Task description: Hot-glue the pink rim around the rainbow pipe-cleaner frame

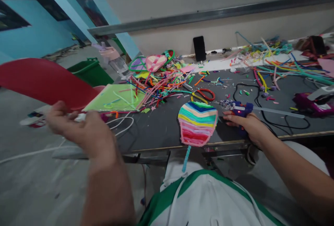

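My left hand [75, 128], blurred, is raised at the table's left end with fingers curled at the lower edge of a bent red sheet [49, 80]. A small white thing near its fingers is too blurred to name. My right hand [246, 123] is closed around a blue and orange glue gun [241, 109] resting by the table's front edge, a clear glue stick [279, 112] poking out of its back. Between my hands lies a striped cupcake-shaped craft piece [198, 123], pink-rimmed, with a light blue twisted stem [186, 158] hanging past the edge.
Red-handled scissors [207, 94] lie behind the craft piece. Pipe cleaners [156, 90] are heaped beside a green sheet [114, 97]. A phone [199, 48] leans on the wall; a bottle [113, 59] stands back left. Black cable [263, 109] loops at right, near a purple device [313, 104].
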{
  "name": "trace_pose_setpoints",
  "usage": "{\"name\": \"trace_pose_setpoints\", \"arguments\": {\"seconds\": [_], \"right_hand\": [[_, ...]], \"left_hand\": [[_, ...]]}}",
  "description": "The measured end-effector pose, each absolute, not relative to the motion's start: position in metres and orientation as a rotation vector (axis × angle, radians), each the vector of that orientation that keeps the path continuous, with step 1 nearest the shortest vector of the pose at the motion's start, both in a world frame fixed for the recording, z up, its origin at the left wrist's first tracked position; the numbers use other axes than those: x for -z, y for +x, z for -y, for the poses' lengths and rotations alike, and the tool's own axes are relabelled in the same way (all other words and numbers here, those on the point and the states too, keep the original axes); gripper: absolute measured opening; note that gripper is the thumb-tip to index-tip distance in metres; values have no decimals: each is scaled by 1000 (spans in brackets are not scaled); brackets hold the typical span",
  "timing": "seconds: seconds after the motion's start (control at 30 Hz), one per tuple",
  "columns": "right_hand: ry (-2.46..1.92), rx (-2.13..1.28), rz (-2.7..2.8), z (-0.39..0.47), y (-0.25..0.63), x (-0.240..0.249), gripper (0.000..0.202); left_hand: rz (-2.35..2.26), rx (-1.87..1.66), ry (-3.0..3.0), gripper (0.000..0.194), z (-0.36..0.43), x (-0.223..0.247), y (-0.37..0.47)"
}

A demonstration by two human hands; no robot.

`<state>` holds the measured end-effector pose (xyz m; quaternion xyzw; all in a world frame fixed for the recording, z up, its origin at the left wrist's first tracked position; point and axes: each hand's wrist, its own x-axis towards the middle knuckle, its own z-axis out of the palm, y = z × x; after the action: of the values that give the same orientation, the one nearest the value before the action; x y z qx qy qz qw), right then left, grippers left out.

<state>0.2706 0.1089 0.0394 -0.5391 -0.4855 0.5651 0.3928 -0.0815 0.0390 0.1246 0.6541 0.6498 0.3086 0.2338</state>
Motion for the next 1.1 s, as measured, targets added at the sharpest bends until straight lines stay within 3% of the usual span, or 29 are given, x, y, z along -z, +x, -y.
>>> {"name": "trace_pose_setpoints", "arguments": {"seconds": [0.23,0.43,0.8,0.97,1.03,1.1], "right_hand": [[-1208,-1627,1103,-107,262,-41,37],[-1159,-1683,1101,-108,265,-33,35],[-1257,-1521,984,-122,252,-34,39],[-1348,-1493,1076,-123,260,-33,37],[-1383,-1476,1119,-125,261,-31,39],[-1392,-1470,1124,-126,259,-28,40]], "left_hand": [[-1618,-866,1988,35,-138,-102,-21],[-1409,-451,2288,26,-189,-74,0],[-1532,-323,2317,34,-180,-54,-37],[-1904,-94,2233,40,-159,-64,-57],[-1901,-262,2458,40,-148,-69,-51],[-1513,-482,2718,31,-139,-69,-40]]}}
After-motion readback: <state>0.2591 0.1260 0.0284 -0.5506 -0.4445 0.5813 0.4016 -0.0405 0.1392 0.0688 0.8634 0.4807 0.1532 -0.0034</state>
